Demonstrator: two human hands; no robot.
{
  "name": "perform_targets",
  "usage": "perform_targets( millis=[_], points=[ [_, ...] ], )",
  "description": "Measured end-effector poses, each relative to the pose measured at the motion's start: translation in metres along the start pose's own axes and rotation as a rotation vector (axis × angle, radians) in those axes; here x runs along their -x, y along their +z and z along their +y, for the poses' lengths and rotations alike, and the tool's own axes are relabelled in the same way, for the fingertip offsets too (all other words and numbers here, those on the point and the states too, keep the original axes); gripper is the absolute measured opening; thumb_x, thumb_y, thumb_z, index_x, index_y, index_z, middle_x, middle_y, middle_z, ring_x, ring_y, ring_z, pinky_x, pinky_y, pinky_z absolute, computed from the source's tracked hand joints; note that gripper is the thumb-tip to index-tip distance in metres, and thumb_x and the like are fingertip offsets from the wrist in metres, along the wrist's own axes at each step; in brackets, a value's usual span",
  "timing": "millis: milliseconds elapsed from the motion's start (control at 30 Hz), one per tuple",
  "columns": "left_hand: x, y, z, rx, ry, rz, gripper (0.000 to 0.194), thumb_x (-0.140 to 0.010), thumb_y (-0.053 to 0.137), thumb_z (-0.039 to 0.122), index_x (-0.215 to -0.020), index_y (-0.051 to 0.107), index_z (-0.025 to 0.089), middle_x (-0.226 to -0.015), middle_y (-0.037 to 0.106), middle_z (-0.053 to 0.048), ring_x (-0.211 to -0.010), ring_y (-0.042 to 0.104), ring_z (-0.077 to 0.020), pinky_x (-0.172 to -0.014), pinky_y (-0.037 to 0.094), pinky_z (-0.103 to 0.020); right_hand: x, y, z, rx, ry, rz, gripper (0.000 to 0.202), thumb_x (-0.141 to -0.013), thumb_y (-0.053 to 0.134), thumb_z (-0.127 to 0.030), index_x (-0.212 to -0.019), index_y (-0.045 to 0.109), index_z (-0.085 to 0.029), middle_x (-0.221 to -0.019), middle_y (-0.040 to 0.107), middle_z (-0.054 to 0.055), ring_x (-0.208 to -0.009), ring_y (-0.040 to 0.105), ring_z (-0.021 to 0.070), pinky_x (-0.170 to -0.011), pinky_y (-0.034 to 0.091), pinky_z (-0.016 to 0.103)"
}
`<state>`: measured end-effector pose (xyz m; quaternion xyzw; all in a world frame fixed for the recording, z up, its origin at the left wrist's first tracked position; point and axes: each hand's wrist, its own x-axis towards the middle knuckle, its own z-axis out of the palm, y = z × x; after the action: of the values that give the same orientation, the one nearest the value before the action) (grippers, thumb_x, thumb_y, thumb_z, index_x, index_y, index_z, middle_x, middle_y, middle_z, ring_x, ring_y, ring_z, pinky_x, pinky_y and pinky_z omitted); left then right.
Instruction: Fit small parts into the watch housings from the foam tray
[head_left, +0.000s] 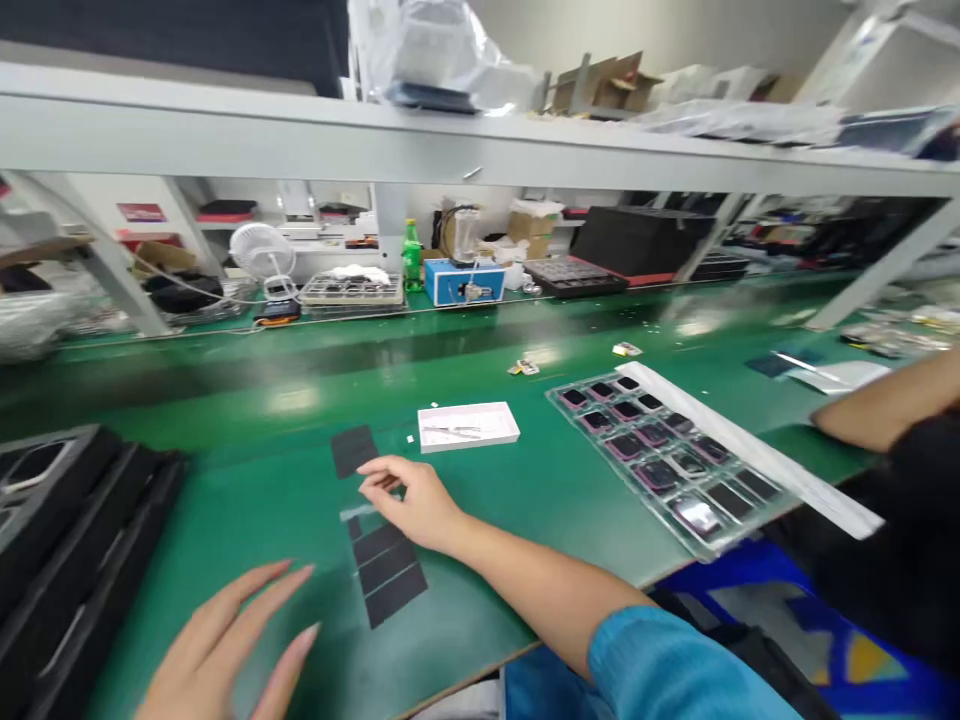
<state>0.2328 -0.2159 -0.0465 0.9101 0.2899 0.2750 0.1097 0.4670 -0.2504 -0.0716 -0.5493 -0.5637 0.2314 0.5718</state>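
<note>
My left hand (232, 645) hovers over the green table at the lower left, fingers spread, holding nothing. Near the middle, my right hand (412, 500) has thumb and fingertips brought close together; whether anything small is between them is too fine to tell. Just beyond its fingertips lies a dark square sheet (352, 450). Below it is a clear film with black rectangular pieces (390, 570). A shallow white box (469, 425) with what looks like tweezers in it sits behind my right hand.
A clear tray (637, 450) of dark square parts lies right, beside a long white strip (750, 450). Stacked black foam trays (75, 540) stand left. Another person's arm (892, 400) rests at the far right. A shelf (450, 150) crosses above.
</note>
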Motion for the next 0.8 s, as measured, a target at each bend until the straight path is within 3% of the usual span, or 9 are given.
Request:
perform_targets(
  millis=[100, 200, 300, 400, 467, 533, 633, 800],
  points=[
    [-0.050, 0.030, 0.019, -0.104, 0.057, -0.123, 0.042, -0.083, 0.043, 0.048, -0.117, 0.056, 0.028, -0.122, 0.053, -0.006, -0.111, 0.050, -0.0261, -0.091, 0.044, -0.042, -0.014, -0.022, -0.010, 0.170, -0.106, 0.014, 0.021, -0.082, 0.052, -0.015, -0.100, 0.062, -0.019, -0.090, 0.066, 0.001, -0.082, 0.061, 0.0122, -0.078, 0.048, 0.024],
    [-0.087, 0.060, 0.017, -0.203, 0.027, -0.161, 0.053, -0.085, 0.037, 0.047, -0.129, 0.048, 0.019, -0.134, 0.043, -0.012, -0.126, 0.035, -0.0295, -0.100, 0.035, -0.048, -0.045, -0.070, -0.011, 0.524, -0.084, 0.039, 0.019, -0.081, 0.055, -0.014, -0.098, 0.063, -0.020, -0.096, 0.065, 0.000, -0.091, 0.059, 0.0122, -0.086, 0.044, 0.023],
    [-0.094, 0.087, -0.001, -0.292, -0.090, -0.254, 0.059, -0.086, 0.031, 0.049, -0.138, 0.036, 0.020, -0.145, 0.028, -0.011, -0.134, 0.018, -0.0332, -0.101, 0.025, -0.057, -0.079, -0.139, 0.008, 0.882, 0.172, 0.117, 0.025, -0.082, 0.057, -0.016, -0.105, 0.062, -0.021, -0.105, 0.063, 0.000, -0.100, 0.055, 0.0131, -0.091, 0.041, 0.023],
    [-0.084, 0.101, -0.018, -0.306, -0.132, -0.366, 0.060, -0.086, 0.028, 0.052, -0.139, 0.031, 0.026, -0.148, 0.021, -0.005, -0.136, 0.013, -0.0317, -0.102, 0.021, -0.059, -0.100, -0.206, 0.039, 1.006, 0.354, 0.222, 0.036, -0.078, 0.054, -0.003, -0.113, 0.058, -0.012, -0.115, 0.057, 0.012, -0.110, 0.049, 0.0210, -0.097, 0.036, 0.033],
    [-0.078, 0.104, -0.022, -0.302, -0.128, -0.371, 0.060, -0.085, 0.027, 0.055, -0.139, 0.029, 0.028, -0.149, 0.019, -0.003, -0.136, 0.012, -0.0300, -0.103, 0.021, -0.058, -0.103, -0.237, 0.063, 1.062, 0.461, 0.246, 0.041, -0.076, 0.057, -0.003, -0.117, 0.055, -0.009, -0.120, 0.053, 0.016, -0.115, 0.046, 0.0253, -0.098, 0.034, 0.039],
    [-0.075, 0.105, -0.022, -0.302, -0.127, -0.344, 0.060, -0.085, 0.027, 0.055, -0.139, 0.029, 0.029, -0.148, 0.020, -0.002, -0.136, 0.013, -0.0299, -0.102, 0.021, -0.058, -0.102, -0.253, 0.085, 1.089, 0.534, 0.224, 0.043, -0.077, 0.061, -0.008, -0.119, 0.052, -0.010, -0.123, 0.050, 0.015, -0.115, 0.045, 0.0264, -0.097, 0.035, 0.043],
    [-0.075, 0.105, -0.020, -0.295, -0.111, -0.302, 0.060, -0.085, 0.028, 0.055, -0.139, 0.030, 0.029, -0.148, 0.022, -0.003, -0.136, 0.014, -0.0302, -0.101, 0.021, -0.059, -0.098, -0.257, 0.109, 1.090, 0.588, 0.174, 0.030, -0.082, 0.060, -0.017, -0.112, 0.056, -0.013, -0.119, 0.053, 0.010, -0.110, 0.049, 0.0233, -0.094, 0.038, 0.044],
    [-0.078, 0.104, -0.020, -0.235, -0.119, -0.274, 0.060, -0.084, 0.031, 0.055, -0.136, 0.038, 0.025, -0.146, 0.028, -0.006, -0.135, 0.017, -0.0318, -0.100, 0.021, -0.060, -0.100, -0.249, 0.112, 1.022, 0.524, 0.171, 0.010, -0.081, 0.057, -0.011, -0.089, 0.063, -0.011, -0.100, 0.062, 0.008, -0.099, 0.055, 0.0195, -0.093, 0.038, 0.039]
  ],
)
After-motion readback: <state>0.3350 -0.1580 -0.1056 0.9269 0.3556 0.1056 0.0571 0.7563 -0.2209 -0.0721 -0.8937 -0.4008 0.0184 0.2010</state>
